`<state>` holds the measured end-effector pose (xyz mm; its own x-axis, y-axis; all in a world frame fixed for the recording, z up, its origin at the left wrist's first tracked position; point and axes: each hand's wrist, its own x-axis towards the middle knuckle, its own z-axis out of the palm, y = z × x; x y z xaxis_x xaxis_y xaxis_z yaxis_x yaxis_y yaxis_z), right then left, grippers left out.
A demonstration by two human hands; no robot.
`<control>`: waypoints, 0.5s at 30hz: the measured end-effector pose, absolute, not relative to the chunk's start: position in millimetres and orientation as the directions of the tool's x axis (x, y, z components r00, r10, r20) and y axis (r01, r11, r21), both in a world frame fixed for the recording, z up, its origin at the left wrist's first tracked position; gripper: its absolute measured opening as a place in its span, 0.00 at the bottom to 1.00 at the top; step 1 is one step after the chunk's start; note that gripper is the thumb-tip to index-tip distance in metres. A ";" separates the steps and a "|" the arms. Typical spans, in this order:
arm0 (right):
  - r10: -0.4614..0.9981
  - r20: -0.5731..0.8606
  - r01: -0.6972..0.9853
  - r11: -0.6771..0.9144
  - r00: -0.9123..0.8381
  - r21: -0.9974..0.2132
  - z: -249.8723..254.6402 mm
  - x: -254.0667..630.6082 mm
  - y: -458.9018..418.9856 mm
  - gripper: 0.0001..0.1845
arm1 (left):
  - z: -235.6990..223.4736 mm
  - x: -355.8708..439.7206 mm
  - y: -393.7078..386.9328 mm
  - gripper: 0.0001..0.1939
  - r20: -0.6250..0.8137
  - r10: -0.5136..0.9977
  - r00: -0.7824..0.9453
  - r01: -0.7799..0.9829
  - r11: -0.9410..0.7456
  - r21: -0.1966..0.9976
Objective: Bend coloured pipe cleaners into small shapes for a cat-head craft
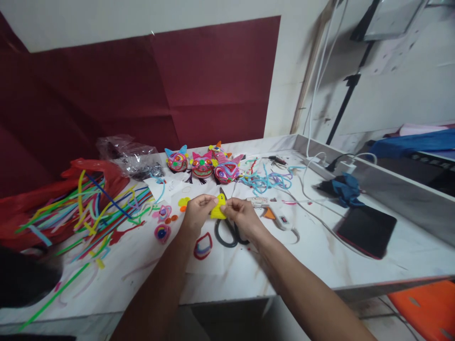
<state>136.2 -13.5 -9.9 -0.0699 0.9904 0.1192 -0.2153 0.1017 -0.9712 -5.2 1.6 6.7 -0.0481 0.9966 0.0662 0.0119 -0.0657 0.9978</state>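
Note:
Between my two hands is a small yellow fuzzy craft piece (217,211), held above the middle of the table. My left hand (199,210) pinches its left side, and my right hand (243,215) pinches its right side. Directly below lies a pair of scissors (225,235) with black handles, partly hidden by my right hand. A red-edged, rounded loop shape (203,246) rests on the table under my left wrist. To the left are pink round eye-like pieces (162,233) and small orange discs (171,219).
Several colourful cat-like heads (202,166) stand at the back. Loose pipe cleaners (103,203) spill from a red plastic bag (117,177) at left. Blue curled strands (266,181), a glue gun (282,219), its cable and a black tablet (368,230) lie to the right.

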 end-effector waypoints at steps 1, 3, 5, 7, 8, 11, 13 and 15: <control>0.992 0.119 -0.219 0.106 -0.048 -0.970 -10.0 137.0 -12.9 0.19 | 6.8 -5.9 2.1 0.14 0.062 0.997 -0.037 0.011 -0.061 0.998; 0.994 0.106 -0.227 0.105 0.007 -0.968 -10.4 139.0 -10.9 0.19 | 6.8 -7.1 2.9 0.15 0.047 0.999 -0.012 0.033 -0.047 0.998; 0.994 0.096 -0.226 0.105 0.050 -0.968 -10.8 141.4 -8.5 0.19 | 6.4 -8.0 3.5 0.15 0.023 0.999 0.028 0.090 -0.025 0.996; 0.993 0.100 -0.226 0.113 0.070 -0.968 -11.2 143.1 -6.4 0.19 | 5.7 -8.5 3.6 0.13 0.010 0.996 0.086 0.151 -0.023 0.988; 0.992 0.102 -0.230 0.116 0.072 -0.966 -11.3 143.7 -5.6 0.19 | 5.4 -8.7 3.4 0.12 0.011 0.994 0.112 0.172 -0.030 0.985; 0.993 0.089 -0.264 0.108 0.083 -0.959 -10.6 144.9 -4.3 0.20 | 5.7 -9.8 2.5 0.11 0.043 0.994 0.103 0.177 -0.061 0.982; 0.990 0.075 -0.280 0.106 0.116 -0.954 -9.6 146.3 -4.0 0.21 | 6.8 -11.7 2.6 0.12 0.074 0.996 0.043 0.146 -0.079 0.986; 0.984 0.076 -0.265 0.117 0.160 -0.957 -8.9 148.2 -3.7 0.21 | 7.8 -15.4 4.3 0.13 0.106 0.994 -0.026 0.112 -0.102 0.988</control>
<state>148.2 -3.7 -8.9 0.1602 0.9841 0.0762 -0.2646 0.1172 -0.9572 -15.4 4.3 7.8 -0.0259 0.9941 0.1057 0.1116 -0.1022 0.9885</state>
